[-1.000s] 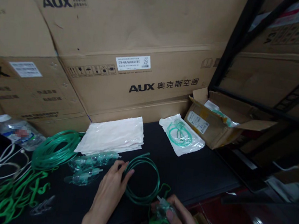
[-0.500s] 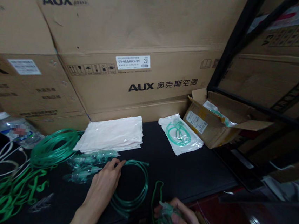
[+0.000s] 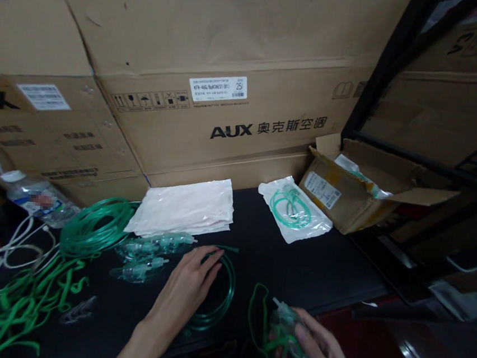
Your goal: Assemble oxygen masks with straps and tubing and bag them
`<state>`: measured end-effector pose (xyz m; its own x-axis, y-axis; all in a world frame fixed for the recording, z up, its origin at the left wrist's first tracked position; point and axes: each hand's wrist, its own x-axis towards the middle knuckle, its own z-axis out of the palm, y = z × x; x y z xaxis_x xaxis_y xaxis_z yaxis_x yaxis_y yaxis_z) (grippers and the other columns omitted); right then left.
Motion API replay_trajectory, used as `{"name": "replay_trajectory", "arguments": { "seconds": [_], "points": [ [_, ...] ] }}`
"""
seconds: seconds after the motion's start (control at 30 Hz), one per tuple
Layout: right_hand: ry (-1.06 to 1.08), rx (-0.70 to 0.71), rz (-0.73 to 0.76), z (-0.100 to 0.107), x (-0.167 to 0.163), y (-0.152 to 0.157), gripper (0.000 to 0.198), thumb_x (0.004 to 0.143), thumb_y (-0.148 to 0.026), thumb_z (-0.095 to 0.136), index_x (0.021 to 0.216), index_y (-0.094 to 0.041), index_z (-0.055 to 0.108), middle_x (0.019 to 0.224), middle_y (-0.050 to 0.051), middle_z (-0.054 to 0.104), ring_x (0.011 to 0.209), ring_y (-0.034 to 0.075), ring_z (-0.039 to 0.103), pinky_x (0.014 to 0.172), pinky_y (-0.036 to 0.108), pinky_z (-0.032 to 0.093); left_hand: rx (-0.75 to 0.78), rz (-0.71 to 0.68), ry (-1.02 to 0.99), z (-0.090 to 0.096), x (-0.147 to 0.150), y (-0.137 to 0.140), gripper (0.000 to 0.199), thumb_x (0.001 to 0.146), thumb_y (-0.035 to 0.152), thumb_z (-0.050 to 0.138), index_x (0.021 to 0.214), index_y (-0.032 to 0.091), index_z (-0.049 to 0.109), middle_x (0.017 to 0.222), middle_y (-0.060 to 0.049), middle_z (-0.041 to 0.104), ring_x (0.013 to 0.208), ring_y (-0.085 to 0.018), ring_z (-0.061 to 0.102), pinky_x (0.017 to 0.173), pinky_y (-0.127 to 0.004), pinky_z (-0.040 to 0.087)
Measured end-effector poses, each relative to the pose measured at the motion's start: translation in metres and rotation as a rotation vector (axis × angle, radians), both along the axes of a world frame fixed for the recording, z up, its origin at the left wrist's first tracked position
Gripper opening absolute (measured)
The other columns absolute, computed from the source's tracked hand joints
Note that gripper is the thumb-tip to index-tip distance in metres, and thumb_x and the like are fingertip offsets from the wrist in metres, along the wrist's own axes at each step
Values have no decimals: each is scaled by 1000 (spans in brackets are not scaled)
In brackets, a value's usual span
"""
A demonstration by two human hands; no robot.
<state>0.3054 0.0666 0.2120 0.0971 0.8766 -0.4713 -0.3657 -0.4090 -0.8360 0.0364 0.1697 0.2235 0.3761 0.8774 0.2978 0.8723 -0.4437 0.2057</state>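
Observation:
A loose coil of green clear tubing [image 3: 230, 291] lies near the front of the black tabletop. My left hand [image 3: 190, 281] reaches over its left side, fingers curled together on the coil's upper strands. At the lower right, my right hand [image 3: 318, 341] is closed around a clear green-tinted oxygen mask [image 3: 286, 318], partly covered by the fingers. A green elastic strap [image 3: 255, 330] hangs from this mask in a loop. Left of my left hand, several similar masks [image 3: 141, 268] rest in a cluster.
White flat packets [image 3: 185, 205] lie at the back, a bagged mask with tubing [image 3: 294, 210] right of them. An opened carton [image 3: 346, 195] stands farther right. On the left are a bigger tubing coil [image 3: 96, 230], green straps [image 3: 19, 304], white cables and a plastic bottle [image 3: 42, 199].
My left hand has slid right along the top of the coil and covers more of it. My right hand has moved slightly right with the mask. The view has tipped down a little.

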Motion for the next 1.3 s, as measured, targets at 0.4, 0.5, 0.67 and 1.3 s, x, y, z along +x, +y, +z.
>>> {"name": "replay_trajectory", "arguments": {
  "seconds": [0.4,0.5,0.67,1.3],
  "points": [
    [-172,220,149,-4,-4,51,49,86,-64,71,105,-20,74,91,5,71,84,21,65,70,28,51,-147,-118,-205,-14,30,37,18,101,15,54,106,21,69,109,-5,68,104,-23,61,99,-42,51],
    [-197,317,290,1,-6,65,45,91,-63,65,93,-19,73,79,1,65,70,16,58,63,25,46,-188,-165,-251,-14,26,37,16,101,16,55,107,23,68,109,-3,69,105,-21,62,99,-37,51],
    [-236,337,378,6,-11,80,42,90,-62,67,89,-20,70,74,-2,61,66,15,60,60,24,47,-230,-174,-313,-21,22,43,25,95,21,68,118,28,69,118,-2,67,112,-22,61,101,-37,50],
    [-265,353,531,3,-28,102,41,91,-57,68,103,-18,71,74,-3,58,57,10,53,49,21,42,-322,-237,-547,-19,23,41,17,101,18,56,105,25,71,101,-1,72,97,-18,66,88,-29,53]
  ]
}}
